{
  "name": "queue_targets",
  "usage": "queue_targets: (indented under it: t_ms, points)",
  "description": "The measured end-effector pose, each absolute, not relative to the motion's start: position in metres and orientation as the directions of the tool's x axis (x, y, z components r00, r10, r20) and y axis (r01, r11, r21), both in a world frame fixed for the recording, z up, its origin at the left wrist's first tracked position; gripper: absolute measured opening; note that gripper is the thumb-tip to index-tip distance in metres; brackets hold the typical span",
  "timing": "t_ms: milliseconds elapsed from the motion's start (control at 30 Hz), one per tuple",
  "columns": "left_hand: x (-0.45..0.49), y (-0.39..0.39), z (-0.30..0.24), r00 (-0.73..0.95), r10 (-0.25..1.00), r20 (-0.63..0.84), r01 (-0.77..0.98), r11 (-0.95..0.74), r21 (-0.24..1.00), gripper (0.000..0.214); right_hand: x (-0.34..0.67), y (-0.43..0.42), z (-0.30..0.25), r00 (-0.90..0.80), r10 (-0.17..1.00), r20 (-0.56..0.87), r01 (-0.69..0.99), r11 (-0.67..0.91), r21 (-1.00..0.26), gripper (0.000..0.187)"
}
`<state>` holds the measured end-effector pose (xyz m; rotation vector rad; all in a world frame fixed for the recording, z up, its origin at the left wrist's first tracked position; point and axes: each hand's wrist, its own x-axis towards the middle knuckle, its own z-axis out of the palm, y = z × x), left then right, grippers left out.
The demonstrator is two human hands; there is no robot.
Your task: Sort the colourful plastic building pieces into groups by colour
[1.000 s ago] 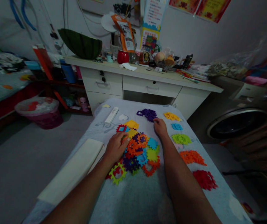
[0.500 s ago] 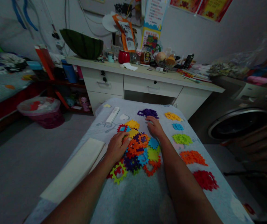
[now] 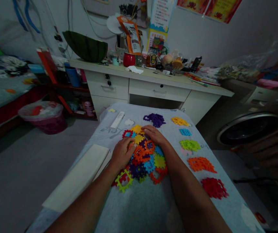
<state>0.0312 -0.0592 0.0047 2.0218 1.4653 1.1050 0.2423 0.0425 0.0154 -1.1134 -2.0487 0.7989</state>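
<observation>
In the head view, the left hand (image 3: pixel 123 151) rests on the near-left side of the mixed pile of toy pieces (image 3: pixel 141 155), the right hand (image 3: pixel 155 135) over its far edge — whether either grips anything, I cannot tell. Beyond the pile lies a purple heap (image 3: pixel 157 120); pinching single rims should spare neighbours from dragging.

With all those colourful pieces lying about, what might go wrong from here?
Pieces in the mixed pile overlap and have notched edges, so lifting one might drag its neighbours along. The right forearm lies beside the orange pile and the red pile, so a sideways sweep could scatter them. The left hand and right hand are close together at the mixed pile, so they may get in each other's way.
</observation>
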Motion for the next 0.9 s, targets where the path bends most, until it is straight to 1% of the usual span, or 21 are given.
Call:
queue_targets:
  t_ms: [100, 233, 300, 367, 467, 567, 700, 800, 900]
  points:
    - [0.031, -0.059, 0.005, 0.132, 0.924, 0.359, 0.602, -0.363, 0.711, 0.029, 0.246, 0.047, 0.016, -0.313, 0.910, 0.271, 0.447, 0.393, -0.803, 0.024]
    - [0.031, -0.060, 0.006, 0.124, 0.927, 0.354, 0.602, -0.354, 0.716, 0.029, 0.255, 0.054, 0.016, -0.044, 0.969, 0.245, 0.433, 0.239, -0.869, 0.020]
    - [0.031, -0.060, 0.007, 0.123, 0.929, 0.349, 0.602, -0.349, 0.718, 0.030, 0.260, 0.056, 0.015, 0.066, 0.974, 0.219, 0.404, 0.175, -0.898, 0.018]
    - [0.031, -0.059, 0.007, 0.125, 0.931, 0.343, 0.603, -0.346, 0.719, 0.030, 0.266, 0.057, 0.014, 0.134, 0.968, 0.214, 0.379, 0.150, -0.913, 0.016]
    - [0.032, -0.059, 0.006, 0.127, 0.932, 0.341, 0.606, -0.345, 0.716, 0.030, 0.276, 0.057, 0.014, 0.225, 0.946, 0.235, 0.339, 0.150, -0.929, 0.020]
    - [0.031, -0.059, 0.004, 0.122, 0.932, 0.341, 0.607, -0.342, 0.717, 0.029, 0.287, 0.058, 0.013, 0.278, 0.924, 0.262, 0.317, 0.170, -0.933, 0.025]
    - [0.030, -0.058, 0.004, 0.114, 0.933, 0.341, 0.608, -0.337, 0.719, 0.031, 0.308, 0.066, 0.013, 0.360, 0.874, 0.327, 0.364, 0.191, -0.911, 0.020]
    - [0.030, -0.059, 0.005, 0.110, 0.935, 0.336, 0.604, -0.332, 0.725, 0.033, 0.333, 0.083, 0.016, 0.460, 0.817, 0.347, 0.408, 0.152, -0.900, 0.018]
    - [0.031, -0.059, 0.006, 0.108, 0.937, 0.331, 0.598, -0.328, 0.731, 0.034, 0.363, 0.104, 0.022, 0.568, 0.739, 0.364, 0.491, 0.050, -0.870, 0.016]
